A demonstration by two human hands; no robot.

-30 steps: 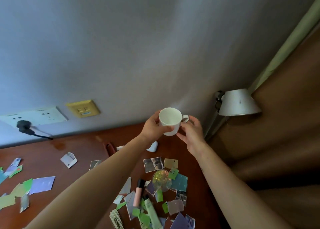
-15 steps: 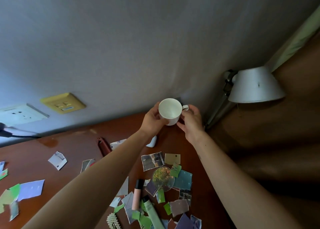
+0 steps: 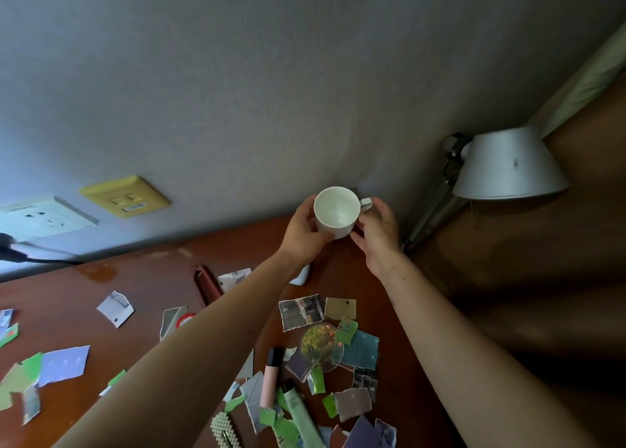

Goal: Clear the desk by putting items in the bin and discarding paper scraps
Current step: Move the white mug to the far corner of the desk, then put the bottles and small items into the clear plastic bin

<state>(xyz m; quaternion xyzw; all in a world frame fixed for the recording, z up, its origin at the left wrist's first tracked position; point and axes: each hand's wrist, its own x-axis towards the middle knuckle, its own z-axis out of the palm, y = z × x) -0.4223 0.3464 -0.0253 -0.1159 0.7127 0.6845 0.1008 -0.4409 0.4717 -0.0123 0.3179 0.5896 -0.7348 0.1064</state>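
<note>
Since a second ago your view has swung right, so the lamp shade (image 3: 509, 165) sits larger beside your right hand and the wall sockets have slid toward the left edge; the white cup (image 3: 336, 211) stays raised between both hands at the far edge of the bench (image 3: 61, 292). Far to the left of your left hand, a white socket plate (image 3: 44, 216) and a yellow one (image 3: 126, 196) are set in the grey wall, with a dark plug and cord just below them. Below those, well left of your left forearm, torn paper scraps (image 3: 64, 363) in green, lilac and white lie scattered on the red-brown wood. Your left hand (image 3: 306, 232) is wrapped around the cup's left side, fingers curled under its base. The cup's mouth tilts toward you and it looks empty. Your right hand (image 3: 377, 232) pinches the cup on its right side, just below the small handle, which points right. Between your two forearms, nearer to you than the hands, lie more torn photo scraps, a round clear disc (image 3: 321, 347), a pink tube (image 3: 270, 378), a pale green tube (image 3: 299, 413) and a pearl hair clip (image 3: 223, 430). A small white object (image 3: 300, 276) peeks out just under your left wrist; what it is cannot be told.
</note>
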